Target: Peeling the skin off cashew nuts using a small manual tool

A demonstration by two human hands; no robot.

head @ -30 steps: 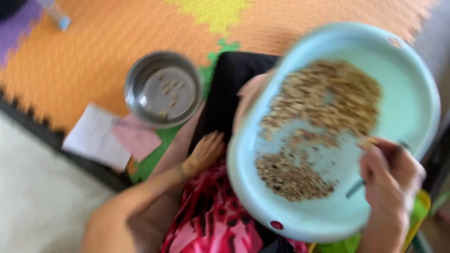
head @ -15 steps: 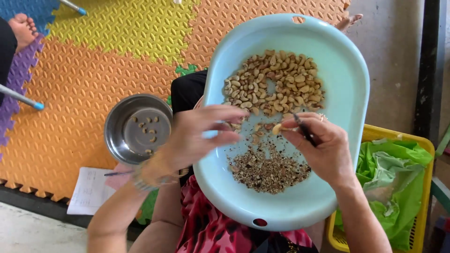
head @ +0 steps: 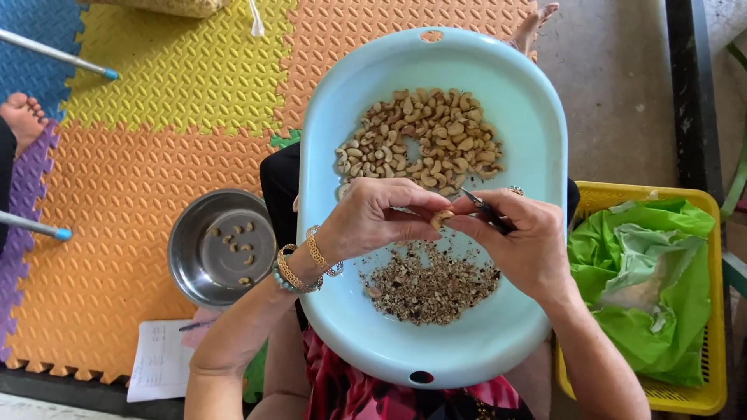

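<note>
Pale-blue oval plastic basin (head: 537,148) fills the centre of the frame, resting on the person's lap over a red-and-pink patterned garment (head: 350,389). Inside it, toward the upper middle, a heap of pale peeled cashew nuts (head: 424,140); toward the lower middle, a separate heap of brown skin flakes and crumbs (head: 428,284). The two heaps lie apart, with the hands between them.

Left hand (head: 373,218), with gold and bead bracelets (head: 299,268) at the wrist, is closed narrowly: thumb and fingertips pinch a single pale cashew nut (head: 442,218) at the centre of the basin. Right hand (head: 521,241), a ring on one finger, is closed round a thin dark metal pick (head: 486,210), its tip at the pinched nut. Both hands meet just above the basin floor, fingertips touching or nearly so.

Left of the basin, on the floor, a round stainless-steel bowl (head: 194,268) with a few nuts scattered in its bottom. It sits on an interlocking foam floor mat (head: 156,117) in orange, yellow, blue and purple tiles. Below the bowl, at lower left, a white sheet of paper (head: 159,362) with a pen lying at its upper edge.

At right edge, a yellow plastic crate (head: 704,397) lined with a crumpled green plastic bag (head: 661,311), on bare concrete floor (head: 615,85). Another person's bare foot (head: 23,120) shows at far left.
</note>
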